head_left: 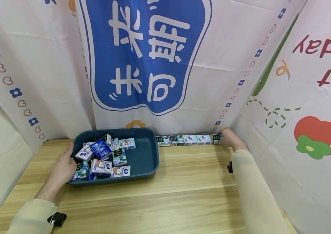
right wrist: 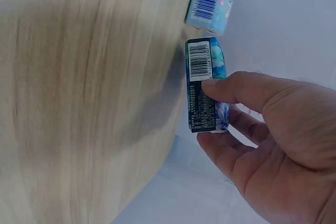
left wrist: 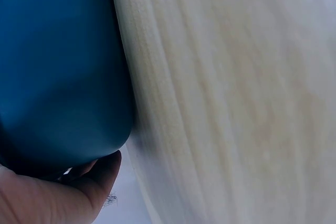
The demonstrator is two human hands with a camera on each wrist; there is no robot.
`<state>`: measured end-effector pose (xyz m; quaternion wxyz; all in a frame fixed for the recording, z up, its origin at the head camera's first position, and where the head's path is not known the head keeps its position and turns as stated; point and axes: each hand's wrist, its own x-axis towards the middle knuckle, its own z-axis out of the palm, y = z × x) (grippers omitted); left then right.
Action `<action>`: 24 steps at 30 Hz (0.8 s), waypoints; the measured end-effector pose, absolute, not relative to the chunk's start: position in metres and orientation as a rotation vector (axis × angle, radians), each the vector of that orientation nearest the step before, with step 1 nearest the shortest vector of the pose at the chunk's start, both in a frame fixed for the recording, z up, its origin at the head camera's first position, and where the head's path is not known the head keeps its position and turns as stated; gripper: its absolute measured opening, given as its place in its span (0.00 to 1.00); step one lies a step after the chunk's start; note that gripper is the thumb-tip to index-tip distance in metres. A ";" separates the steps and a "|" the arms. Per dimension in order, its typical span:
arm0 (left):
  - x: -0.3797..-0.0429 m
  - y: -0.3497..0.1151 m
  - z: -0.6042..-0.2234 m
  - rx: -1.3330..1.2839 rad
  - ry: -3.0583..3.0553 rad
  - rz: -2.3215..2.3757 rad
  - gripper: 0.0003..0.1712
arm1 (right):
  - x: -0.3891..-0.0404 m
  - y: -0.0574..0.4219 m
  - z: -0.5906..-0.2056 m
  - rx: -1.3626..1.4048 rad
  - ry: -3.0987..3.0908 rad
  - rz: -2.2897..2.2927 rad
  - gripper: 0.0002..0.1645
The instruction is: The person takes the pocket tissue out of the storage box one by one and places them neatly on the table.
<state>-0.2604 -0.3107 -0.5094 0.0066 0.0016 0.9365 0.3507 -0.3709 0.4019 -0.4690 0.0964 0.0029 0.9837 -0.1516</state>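
At the left end of a dark teal plastic bin (head_left: 144,154), my left hand (head_left: 62,167) grips the wall. The left wrist view shows its fingers (left wrist: 107,174) curled at the bin's lower corner. Several small tissue packs (head_left: 101,167) lie heaped in the bin's left and middle parts. At the table's far right, my right hand (head_left: 232,139) pinches a dark floral tissue pack (right wrist: 202,87) between thumb and fingers, its barcode side showing in the right wrist view. A small gap separates it from the light blue and pink tissue pack (right wrist: 212,1) beside it.
Along the back edge of the wooden table (head_left: 183,191), a row of tissue packs (head_left: 184,140) runs right from the bin. A printed white curtain (head_left: 226,39) hangs directly behind, and another printed sheet (head_left: 294,182) borders the right side.
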 end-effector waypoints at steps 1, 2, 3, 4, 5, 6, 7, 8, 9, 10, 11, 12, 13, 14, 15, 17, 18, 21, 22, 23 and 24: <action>-0.260 -0.311 -0.509 0.004 2.926 1.099 0.39 | -0.372 0.402 -0.471 0.006 2.908 -0.444 0.36; -0.260 -0.311 -0.510 0.005 2.928 1.095 0.39 | -0.373 0.402 -0.473 0.000 2.903 -0.437 0.36; -0.260 -0.310 -0.510 0.003 2.927 1.093 0.39 | -0.374 0.402 -0.475 -0.004 2.902 -0.428 0.36; -0.260 -0.310 -0.510 0.001 2.929 1.090 0.39 | -0.374 0.403 -0.477 -0.005 2.898 -0.426 0.36; -0.260 -0.310 -0.510 -0.001 2.927 1.091 0.39 | -0.375 0.403 -0.479 -0.009 2.897 -0.422 0.37; -0.260 -0.310 -0.510 -0.003 2.928 1.091 0.39 | -0.375 0.403 -0.480 -0.014 2.897 -0.419 0.36; -0.260 -0.310 -0.510 -0.006 2.928 1.093 0.38 | -0.375 0.403 -0.482 -0.009 2.896 -0.424 0.37; -0.260 -0.310 -0.510 -0.008 2.930 1.093 0.38 | -0.375 0.403 -0.484 -0.007 2.898 -0.429 0.36; -0.260 -0.310 -0.510 -0.010 2.928 1.099 0.38 | -0.375 0.402 -0.485 -0.001 2.900 -0.438 0.35; -0.260 -0.310 -0.510 -0.008 2.929 1.100 0.38 | -0.375 0.402 -0.487 -0.001 2.906 -0.439 0.35; -0.260 -0.310 -0.510 -0.007 2.928 1.102 0.38 | -0.375 0.403 -0.488 -0.005 2.916 -0.432 0.34; -0.260 -0.310 -0.510 -0.005 2.927 1.106 0.38 | -0.375 0.403 -0.489 -0.004 2.922 -0.429 0.33; -0.260 -0.310 -0.510 -0.002 2.927 1.109 0.38 | -0.375 0.403 -0.490 0.003 2.925 -0.437 0.33; -0.260 -0.310 -0.509 0.002 2.926 1.112 0.38 | -0.374 0.402 -0.491 0.004 2.930 -0.439 0.32; -0.260 -0.310 -0.510 0.005 2.924 1.115 0.38 | -0.374 0.403 -0.492 0.006 2.933 -0.439 0.33; -0.260 -0.310 -0.509 0.001 2.922 1.115 0.38 | -0.374 0.402 -0.492 0.009 2.932 -0.438 0.34; -0.260 -0.310 -0.509 -0.001 2.920 1.117 0.38 | -0.374 0.402 -0.492 0.006 2.932 -0.436 0.35; -0.260 -0.310 -0.509 -0.012 2.919 1.111 0.38 | -0.372 0.400 -0.491 0.001 2.927 -0.426 0.37; -0.260 -0.310 -0.509 -0.015 2.918 1.109 0.38 | -0.372 0.399 -0.490 -0.004 2.927 -0.422 0.37; -0.260 -0.310 -0.509 -0.017 2.919 1.109 0.38 | -0.371 0.398 -0.489 -0.005 2.927 -0.421 0.38; -0.260 -0.309 -0.508 -0.017 2.918 1.108 0.38 | -0.370 0.398 -0.489 -0.004 2.928 -0.422 0.38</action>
